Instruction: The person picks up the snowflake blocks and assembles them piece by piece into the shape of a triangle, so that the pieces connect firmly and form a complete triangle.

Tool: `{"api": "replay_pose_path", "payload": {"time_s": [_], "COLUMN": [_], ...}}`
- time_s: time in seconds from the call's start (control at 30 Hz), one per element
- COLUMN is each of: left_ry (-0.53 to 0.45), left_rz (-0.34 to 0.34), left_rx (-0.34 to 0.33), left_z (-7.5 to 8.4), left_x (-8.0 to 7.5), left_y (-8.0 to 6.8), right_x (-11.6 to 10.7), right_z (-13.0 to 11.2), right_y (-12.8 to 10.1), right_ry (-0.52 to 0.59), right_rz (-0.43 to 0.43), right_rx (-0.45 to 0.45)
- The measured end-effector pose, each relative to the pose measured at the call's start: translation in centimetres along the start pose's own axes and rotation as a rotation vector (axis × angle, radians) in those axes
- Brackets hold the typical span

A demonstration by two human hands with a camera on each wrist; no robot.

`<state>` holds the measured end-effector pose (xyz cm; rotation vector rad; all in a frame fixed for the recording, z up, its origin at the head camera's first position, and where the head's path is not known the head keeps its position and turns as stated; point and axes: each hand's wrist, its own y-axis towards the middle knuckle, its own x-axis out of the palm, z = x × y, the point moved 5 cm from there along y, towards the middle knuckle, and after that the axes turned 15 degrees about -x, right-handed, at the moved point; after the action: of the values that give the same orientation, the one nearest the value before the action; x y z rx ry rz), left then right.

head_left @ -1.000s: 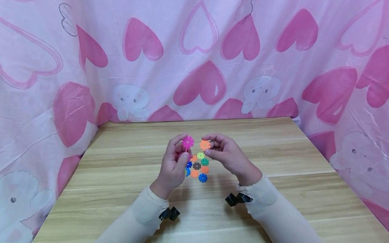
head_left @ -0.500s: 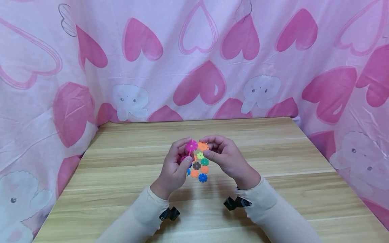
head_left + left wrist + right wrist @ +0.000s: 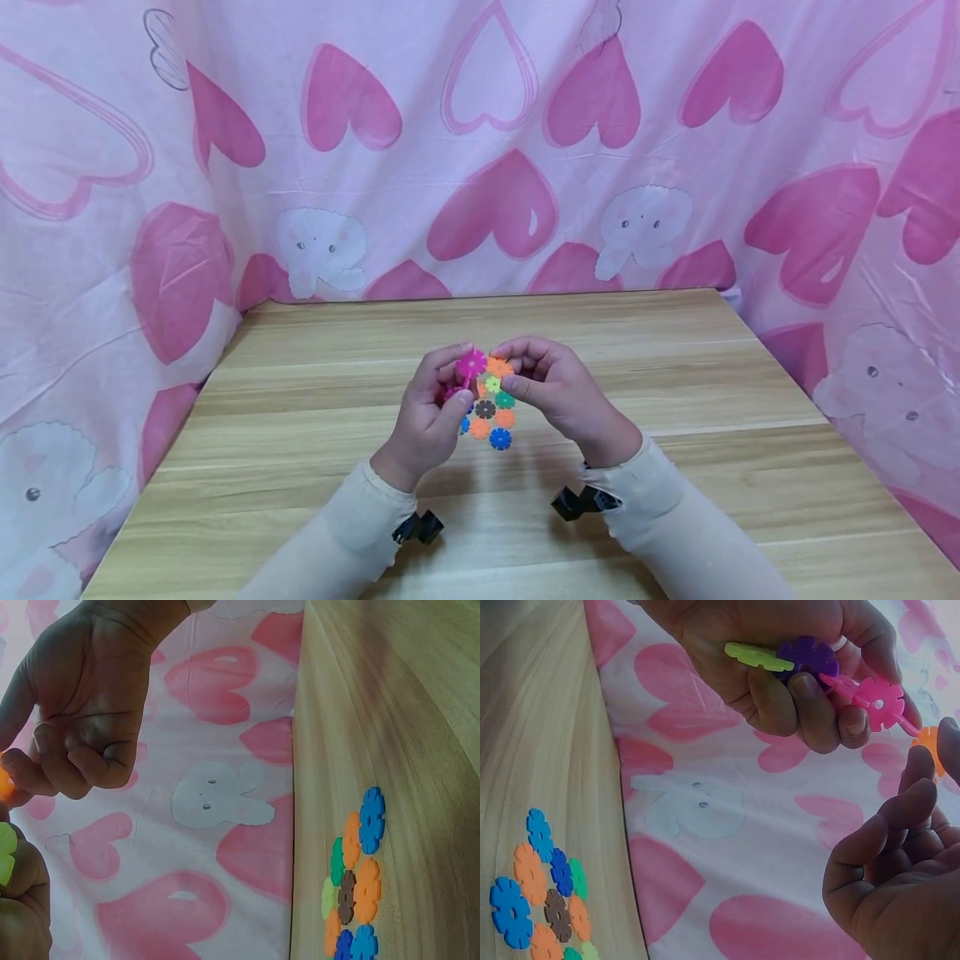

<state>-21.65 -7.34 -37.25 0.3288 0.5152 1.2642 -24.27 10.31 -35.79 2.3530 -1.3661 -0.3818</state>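
My left hand [image 3: 429,417] holds a short chain of notched plastic snowflake discs. In the right wrist view, a yellow-green disc [image 3: 754,657], a purple disc [image 3: 808,654] and bright pink discs [image 3: 877,703] make up this chain. Between thumb and fingers, my right hand [image 3: 562,392] pinches an orange disc [image 3: 498,367]. Its edge meets the outermost pink disc; how deep the notches engage cannot be seen. Both hands are raised above the table, fingertips close together. Part of the chain is hidden behind the left fingers in the head view.
Below the hands, several loose discs lie on the wooden table [image 3: 300,433], among them a blue disc [image 3: 500,439], a brown disc [image 3: 485,409] and a green disc [image 3: 506,400]. A pink heart-print curtain [image 3: 495,208] encloses the table's back and sides.
Both hands have come together: the left shifted slightly right and the right slightly left. The orange disc, earlier apart from the pink one, now touches it edge to edge.
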Motion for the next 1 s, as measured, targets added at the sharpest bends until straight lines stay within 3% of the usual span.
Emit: {"api": "replay_pose_path", "payload": {"time_s": [0.57, 0.83, 1.0], "left_ry": [-0.015, 0.036, 0.046], "left_rz": [-0.032, 0.045, 0.136], "left_rx": [0.015, -0.032, -0.062], "left_z": [-0.3, -0.4, -0.5], "left_x": [0.2, 0.0, -0.6], "left_y": [-0.2, 0.0, 0.1], "right_x": [0.6, -0.1, -1.6], "right_z": [0.0, 0.6, 2.5], "right_y": [-0.1, 0.2, 0.6], "right_ry": [0.030, -0.040, -0.228], "right_rz": [-0.016, -0.048, -0.035], "right_rx": [-0.006, 0.025, 0.066]}}
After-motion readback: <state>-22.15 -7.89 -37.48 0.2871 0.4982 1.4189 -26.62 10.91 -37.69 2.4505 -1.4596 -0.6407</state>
